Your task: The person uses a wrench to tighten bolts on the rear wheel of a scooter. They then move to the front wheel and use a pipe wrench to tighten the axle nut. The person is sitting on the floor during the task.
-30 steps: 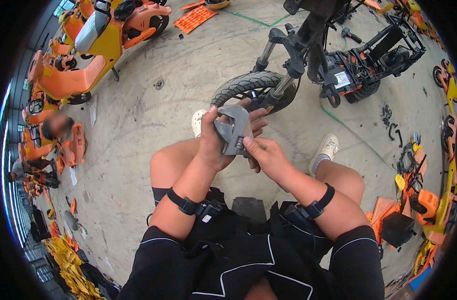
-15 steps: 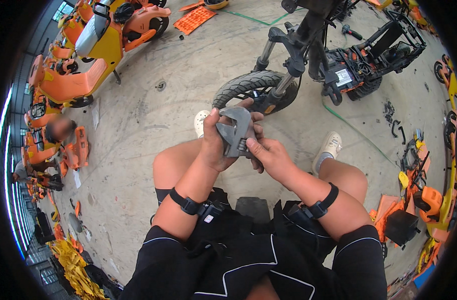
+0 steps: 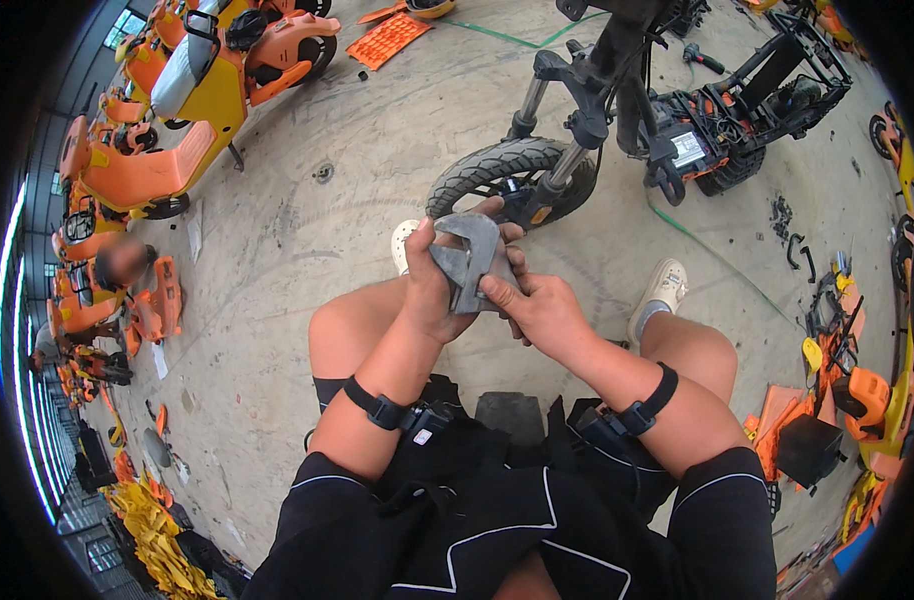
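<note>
Both my hands hold a grey adjustable wrench (image 3: 478, 238), its head turned up and its jaws apart, above the floor between my knees. My left hand (image 3: 429, 288) is closed around the wrench from the left, the thumb along the jaw side and other fingers behind it. My right hand (image 3: 539, 305) grips it from the right, with the thumb pressed over the adjusting screw, which the thumb now covers. The wrench's handle is hidden by the hands. Just beyond them stands the front wheel (image 3: 507, 165) of a stripped scooter, apart from the wrench.
The scooter's bare frame (image 3: 717, 130) reaches to the back right. A green hose (image 3: 722, 258) runs across the floor. Orange and yellow scooters (image 3: 182, 150) line the left, where another person (image 3: 49, 342) is low down. Loose panels and a black box (image 3: 809, 450) lie at right.
My right thumb has moved up and left across the wrench's adjusting screw, covering it. The wrench stays in both hands.
</note>
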Demonstrator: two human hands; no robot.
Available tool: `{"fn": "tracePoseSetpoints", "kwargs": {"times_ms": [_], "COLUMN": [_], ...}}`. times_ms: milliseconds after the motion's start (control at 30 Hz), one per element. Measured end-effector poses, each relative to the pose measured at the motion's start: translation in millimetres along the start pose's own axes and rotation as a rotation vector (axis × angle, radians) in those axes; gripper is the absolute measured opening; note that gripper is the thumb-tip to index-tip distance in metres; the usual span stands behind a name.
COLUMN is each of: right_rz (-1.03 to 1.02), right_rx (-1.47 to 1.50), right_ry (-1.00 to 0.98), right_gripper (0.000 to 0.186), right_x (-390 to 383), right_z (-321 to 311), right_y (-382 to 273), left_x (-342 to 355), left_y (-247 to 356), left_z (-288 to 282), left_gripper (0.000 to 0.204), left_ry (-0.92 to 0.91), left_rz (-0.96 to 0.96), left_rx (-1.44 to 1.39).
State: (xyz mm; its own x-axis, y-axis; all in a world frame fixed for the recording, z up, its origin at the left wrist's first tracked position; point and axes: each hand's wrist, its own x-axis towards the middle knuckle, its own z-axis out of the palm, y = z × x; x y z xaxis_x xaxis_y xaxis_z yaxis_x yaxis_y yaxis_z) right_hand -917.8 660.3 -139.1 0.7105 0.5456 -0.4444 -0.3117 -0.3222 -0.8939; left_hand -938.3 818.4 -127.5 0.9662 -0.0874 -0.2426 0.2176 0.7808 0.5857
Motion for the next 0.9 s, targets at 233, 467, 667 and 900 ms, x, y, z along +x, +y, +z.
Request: {"fn": "tracePoseSetpoints", "kwargs": {"times_ms": [233, 467, 667, 900], "right_rz": [-0.066, 0.045, 0.019, 0.052], "right_rx": [0.055, -0.176, 0.096, -0.087], "right_ry": [-0.061, -0.070, -0.104, -0.093], "right_gripper": [0.059, 0.069, 0.070, 0.070], "right_x": [1.7, 4.2, 6.0, 8.8], "right_z": [-2.3, -7.4, -7.6, -8.6], "right_y": [4.7, -2.5, 3.5, 3.3], "left_x": [0.6, 2.0, 4.5, 3.6], "left_y": [1.7, -2.7, -0.8, -3.1], "left_z": [-2.5, -3.0, -3.4, -3.9], "left_gripper": [0.087, 0.087, 0.086, 0.085], "left_ry": [-0.012, 0.045, 0.045, 0.053], "left_rz": [0.006, 0.006, 0.005, 0.005], "left_rx": [-0.004, -0.011, -0.014, -0.030]}}
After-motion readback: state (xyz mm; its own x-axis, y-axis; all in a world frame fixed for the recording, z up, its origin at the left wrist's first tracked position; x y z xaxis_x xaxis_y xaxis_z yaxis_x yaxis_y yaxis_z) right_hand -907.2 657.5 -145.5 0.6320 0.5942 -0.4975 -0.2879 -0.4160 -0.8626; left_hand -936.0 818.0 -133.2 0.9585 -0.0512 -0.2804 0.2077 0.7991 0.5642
